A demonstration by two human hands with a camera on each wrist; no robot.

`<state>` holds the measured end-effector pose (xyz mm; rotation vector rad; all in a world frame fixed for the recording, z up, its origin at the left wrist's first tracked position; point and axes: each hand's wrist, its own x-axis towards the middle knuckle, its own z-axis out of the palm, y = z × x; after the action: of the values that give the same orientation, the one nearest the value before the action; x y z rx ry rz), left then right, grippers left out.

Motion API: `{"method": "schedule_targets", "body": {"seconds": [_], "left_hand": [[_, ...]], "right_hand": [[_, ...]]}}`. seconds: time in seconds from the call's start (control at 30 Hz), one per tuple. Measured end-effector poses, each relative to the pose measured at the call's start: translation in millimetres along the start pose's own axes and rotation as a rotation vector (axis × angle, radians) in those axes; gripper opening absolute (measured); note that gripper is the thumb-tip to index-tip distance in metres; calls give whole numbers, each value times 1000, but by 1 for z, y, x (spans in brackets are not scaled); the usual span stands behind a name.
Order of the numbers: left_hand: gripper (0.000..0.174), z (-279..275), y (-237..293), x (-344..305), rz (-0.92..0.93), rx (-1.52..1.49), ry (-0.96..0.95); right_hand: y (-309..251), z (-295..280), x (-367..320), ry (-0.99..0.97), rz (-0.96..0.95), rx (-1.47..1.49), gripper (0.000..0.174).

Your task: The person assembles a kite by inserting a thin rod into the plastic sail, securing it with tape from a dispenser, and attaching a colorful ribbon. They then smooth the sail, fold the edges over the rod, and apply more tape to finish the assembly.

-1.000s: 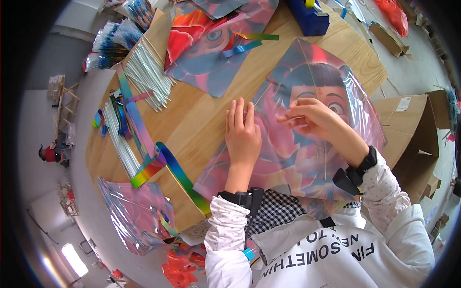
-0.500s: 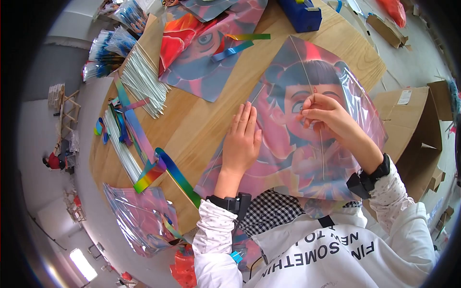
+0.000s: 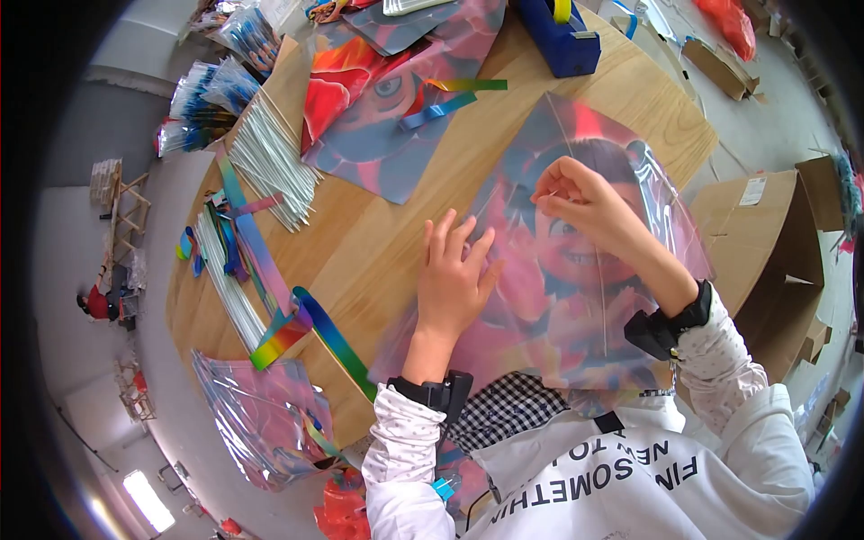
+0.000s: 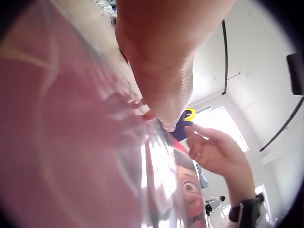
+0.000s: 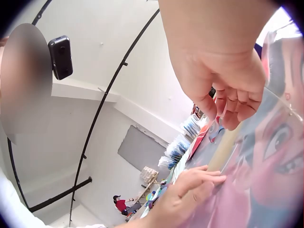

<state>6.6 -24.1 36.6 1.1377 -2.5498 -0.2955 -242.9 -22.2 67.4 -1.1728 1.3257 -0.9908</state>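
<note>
A kite sheet [image 3: 513, 297] of pink printed film with a cartoon face lies at the near side of the wooden table, thin rods [image 3: 604, 306] along it. At its left edge my left hand [image 3: 453, 283] hovers close over the film, its fingers loosely spread and holding nothing. In the right wrist view that left hand [image 5: 185, 197] is beside a thin rod at the edge. My right hand [image 3: 585, 202] is above the cartoon face, fingers curled and thumb close to the fingertips [image 5: 231, 121]. I cannot tell whether it pinches something small.
A blue tape dispenser [image 3: 567, 45] stands at the far edge. Further printed sheets [image 3: 378, 135] lie beyond my left hand, with bundled white rods [image 3: 270, 162] and rainbow ribbons [image 3: 288, 319] to the left. A cardboard box [image 3: 765, 234] stands off the right edge.
My left hand's fingers, earlier straight and close together on the kite sheet's edge, have spread and lifted. My right hand has moved farther up over the cartoon face, toward its forehead.
</note>
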Motion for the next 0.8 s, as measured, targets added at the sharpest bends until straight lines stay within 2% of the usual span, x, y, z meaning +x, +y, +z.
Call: {"method": "schedule_targets", "body": {"seconds": [0.03, 0.13, 0.23, 0.43, 0.67, 0.8], "left_hand": [[31, -3, 1, 5, -4, -14, 32], [11, -11, 13, 26, -241, -242, 70], [11, -4, 19, 43, -428, -403, 158], [12, 25, 16, 70, -591, -511, 222], [11, 32, 9, 81, -699, -519, 80], [15, 31, 3, 90, -753, -463, -28]], "right_hand": [[2, 2, 2, 11, -21, -42, 19], [10, 9, 12, 54, -78, -198, 20], [18, 15, 25, 125, -126, -313, 22], [38, 25, 36, 180, -183, -429, 28], [31, 20, 42, 78, -48, -427, 33], [30, 18, 46, 50, -89, -463, 34]]}}
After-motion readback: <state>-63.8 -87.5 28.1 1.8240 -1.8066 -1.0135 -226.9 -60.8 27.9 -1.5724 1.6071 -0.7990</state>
